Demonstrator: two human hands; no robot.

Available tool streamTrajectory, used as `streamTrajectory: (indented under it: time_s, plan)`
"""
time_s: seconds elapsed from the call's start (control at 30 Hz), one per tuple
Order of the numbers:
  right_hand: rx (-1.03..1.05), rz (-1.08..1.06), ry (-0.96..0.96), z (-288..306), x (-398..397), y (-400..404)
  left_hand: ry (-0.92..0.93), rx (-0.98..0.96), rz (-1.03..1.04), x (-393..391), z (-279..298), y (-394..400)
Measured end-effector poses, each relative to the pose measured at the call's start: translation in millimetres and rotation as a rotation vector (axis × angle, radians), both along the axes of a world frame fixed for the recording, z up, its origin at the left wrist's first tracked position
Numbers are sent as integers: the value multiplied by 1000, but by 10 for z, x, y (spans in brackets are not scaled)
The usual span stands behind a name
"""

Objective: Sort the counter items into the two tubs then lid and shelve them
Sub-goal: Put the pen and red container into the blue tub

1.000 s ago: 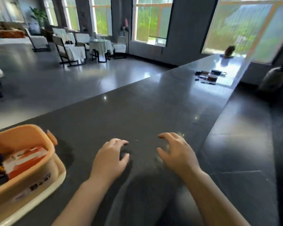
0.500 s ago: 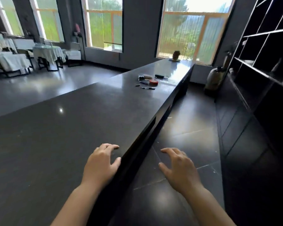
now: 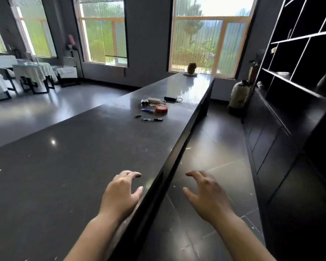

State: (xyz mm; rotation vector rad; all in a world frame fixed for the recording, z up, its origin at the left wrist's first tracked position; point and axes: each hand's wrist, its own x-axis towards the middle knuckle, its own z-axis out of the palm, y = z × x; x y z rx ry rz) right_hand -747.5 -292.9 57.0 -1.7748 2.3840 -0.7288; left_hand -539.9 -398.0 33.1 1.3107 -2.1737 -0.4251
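Observation:
A cluster of small items lies far down the dark counter (image 3: 83,157): a red tape roll (image 3: 161,109), a pen (image 3: 152,120), a blue item (image 3: 147,110), a black oblong item with a cord (image 3: 170,99), a pale oblong item (image 3: 153,100) and a small dark piece (image 3: 138,115). My left hand (image 3: 121,194) hovers over the counter's near right edge, fingers relaxed, holding nothing. My right hand (image 3: 207,194) is beside it over the floor, open and empty. No tub is in view.
A dark shelving unit (image 3: 297,76) lines the right wall with cabinets below. A large pale jar (image 3: 238,97) stands on the floor at the aisle's far end. A brown ornament (image 3: 192,68) sits at the counter's far end. Covered tables and chairs (image 3: 32,74) stand at left.
My view has swung right, away from the orange tub, which left the frame. The far items and the shelves came into view. Both hands stayed empty and shifted toward the counter's right edge.

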Motion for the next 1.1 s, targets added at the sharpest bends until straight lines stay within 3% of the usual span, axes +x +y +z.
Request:
streamTrajectory:
  time_s: [0.27,0.67,1.1]
  plan:
    - [7,13,-49,-71,-1057,-1252,6,2,-7,-1136,65,-1369]
    - [39,191,8,-104,-2854,-3370,81,83,216,-2789,-116,-3098]
    - [160,493,67,-316,-3185,-5678,70,187,522,-3145,-593,-4913]
